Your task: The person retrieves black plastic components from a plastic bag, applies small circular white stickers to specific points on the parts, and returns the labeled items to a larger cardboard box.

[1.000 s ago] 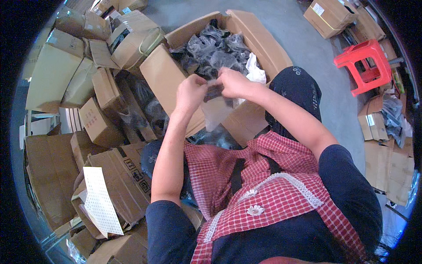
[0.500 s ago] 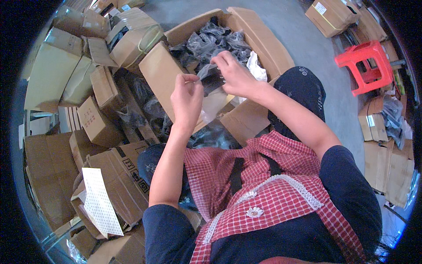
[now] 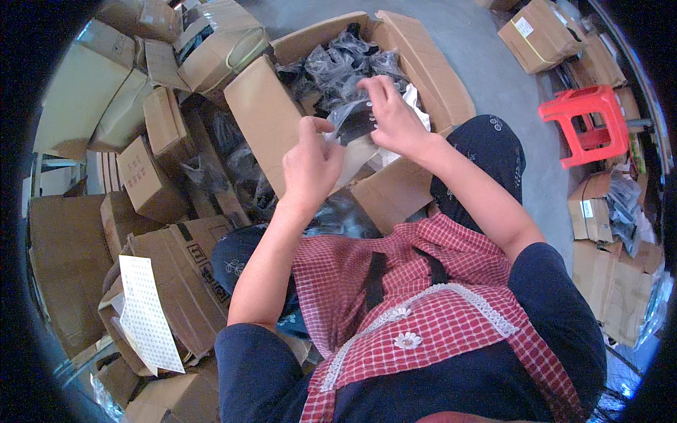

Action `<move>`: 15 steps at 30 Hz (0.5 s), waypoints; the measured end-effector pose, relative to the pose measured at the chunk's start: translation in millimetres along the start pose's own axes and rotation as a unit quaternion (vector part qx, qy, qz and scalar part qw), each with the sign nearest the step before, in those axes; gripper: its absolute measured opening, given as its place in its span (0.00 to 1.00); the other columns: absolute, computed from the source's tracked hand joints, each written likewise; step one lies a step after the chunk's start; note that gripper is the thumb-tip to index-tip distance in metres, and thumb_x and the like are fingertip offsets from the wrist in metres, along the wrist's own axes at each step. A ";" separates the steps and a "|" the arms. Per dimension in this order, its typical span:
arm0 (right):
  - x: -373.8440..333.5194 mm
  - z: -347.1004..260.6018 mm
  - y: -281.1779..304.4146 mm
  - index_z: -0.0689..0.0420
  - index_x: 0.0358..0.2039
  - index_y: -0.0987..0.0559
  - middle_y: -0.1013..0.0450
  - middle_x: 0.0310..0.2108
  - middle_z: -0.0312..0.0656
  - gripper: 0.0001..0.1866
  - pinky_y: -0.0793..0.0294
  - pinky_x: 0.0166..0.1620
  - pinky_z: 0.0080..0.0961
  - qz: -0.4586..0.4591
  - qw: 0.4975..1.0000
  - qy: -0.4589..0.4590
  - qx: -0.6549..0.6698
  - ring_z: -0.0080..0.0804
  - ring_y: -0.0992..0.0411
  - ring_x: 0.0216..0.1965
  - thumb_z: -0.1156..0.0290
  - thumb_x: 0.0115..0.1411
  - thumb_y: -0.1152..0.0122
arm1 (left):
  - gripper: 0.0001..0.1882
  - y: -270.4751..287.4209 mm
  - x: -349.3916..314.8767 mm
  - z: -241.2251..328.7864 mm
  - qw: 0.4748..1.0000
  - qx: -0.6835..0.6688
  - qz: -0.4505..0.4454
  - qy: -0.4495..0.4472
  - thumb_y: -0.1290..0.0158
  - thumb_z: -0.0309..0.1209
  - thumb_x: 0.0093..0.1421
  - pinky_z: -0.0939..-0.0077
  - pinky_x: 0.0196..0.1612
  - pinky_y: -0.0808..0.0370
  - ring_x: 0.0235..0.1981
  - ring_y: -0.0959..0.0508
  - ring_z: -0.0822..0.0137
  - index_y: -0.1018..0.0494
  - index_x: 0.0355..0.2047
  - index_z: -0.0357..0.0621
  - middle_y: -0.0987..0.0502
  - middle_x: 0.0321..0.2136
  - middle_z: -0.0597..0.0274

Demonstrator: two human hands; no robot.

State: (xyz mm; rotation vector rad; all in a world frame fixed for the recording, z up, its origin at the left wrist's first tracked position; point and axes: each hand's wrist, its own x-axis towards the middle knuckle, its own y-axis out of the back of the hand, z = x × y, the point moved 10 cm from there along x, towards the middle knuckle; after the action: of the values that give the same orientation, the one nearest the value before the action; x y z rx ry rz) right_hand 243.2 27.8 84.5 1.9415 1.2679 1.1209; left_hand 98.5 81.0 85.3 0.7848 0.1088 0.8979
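Observation:
Both hands are raised over the near side of an open carton (image 3: 262, 116), with a clear plastic bag (image 3: 345, 113) between them. Something dark shows in or behind the bag; its kind cannot be made out. My left hand (image 3: 310, 166) pinches at the bag's left side, thumb and forefinger bent together. On the other side, my right hand (image 3: 398, 127) has its fingers curled down onto the bag's upper edge. Below the hands, a pale translucent sheet (image 3: 358, 154) hangs at the carton's near side. Several dark items in grey plastic bags (image 3: 342, 67) fill the carton.
Stacked cartons (image 3: 151, 180) crowd the left, with a white printed sheet (image 3: 149, 317) lying on one. More bagged dark goods (image 3: 243, 169) lie between them and the open carton. A red plastic stool (image 3: 589, 127) and further cartons (image 3: 539, 35) stand at the right.
Both hands have shifted slightly to the right with the plastic bag between them. The left hand has turned so more of its back shows. The view has tilted a little.

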 end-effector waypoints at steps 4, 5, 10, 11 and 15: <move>4.6 8.0 9.9 0.63 0.52 0.37 0.40 0.50 0.56 0.35 0.31 0.56 0.42 0.029 0.999 0.003 -0.032 0.59 0.36 0.53 0.85 0.39 0.42 | 0.16 -2.9 0.3 -7.7 0.996 0.091 -0.011 -0.006 0.44 0.28 0.51 0.63 0.26 0.28 0.19 0.23 0.55 0.32 0.40 0.47 0.25 0.18 0.55; 5.0 9.0 10.1 0.63 0.53 0.37 0.40 0.50 0.56 0.35 0.31 0.56 0.41 0.028 0.999 0.002 -0.038 0.58 0.36 0.53 0.85 0.39 0.41 | 0.16 -8.3 -1.7 -10.2 0.993 0.117 -0.024 -0.012 0.44 0.28 0.50 0.63 0.26 0.27 0.19 0.23 0.55 0.32 0.41 0.46 0.25 0.18 0.55; -4.8 -4.4 -7.1 0.63 0.54 0.38 0.40 0.50 0.57 0.36 0.27 0.52 0.42 -0.004 0.994 0.037 -0.099 0.59 0.33 0.51 0.84 0.41 0.38 | 0.11 -25.8 -4.5 -10.9 0.994 -0.076 -0.078 0.013 0.47 0.27 0.55 0.67 0.26 0.24 0.21 0.21 0.62 0.32 0.39 0.42 0.25 0.19 0.58; -9.4 -4.4 -21.0 0.63 0.54 0.38 0.40 0.50 0.58 0.36 0.26 0.51 0.42 -0.014 0.992 0.045 -0.119 0.60 0.33 0.51 0.83 0.42 0.37 | 0.10 -33.1 -4.9 -16.0 0.983 -0.146 -0.092 0.059 0.48 0.26 0.56 0.68 0.26 0.24 0.21 0.21 0.63 0.32 0.38 0.41 0.25 0.20 0.59; -27.9 -2.3 -62.0 0.63 0.56 0.40 0.41 0.52 0.61 0.38 0.27 0.50 0.48 -0.139 0.990 0.010 0.005 0.64 0.33 0.51 0.79 0.43 0.35 | 0.03 -66.0 -10.8 -28.5 0.871 -0.432 -0.124 0.199 0.52 0.23 0.60 0.74 0.25 0.22 0.22 0.21 0.68 0.32 0.35 0.40 0.26 0.25 0.62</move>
State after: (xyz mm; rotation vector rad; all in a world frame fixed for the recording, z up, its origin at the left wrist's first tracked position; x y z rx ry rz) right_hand 207.6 26.8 26.6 1.6993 1.5032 0.9947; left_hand 123.9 64.9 19.1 -0.2577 0.1484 0.7419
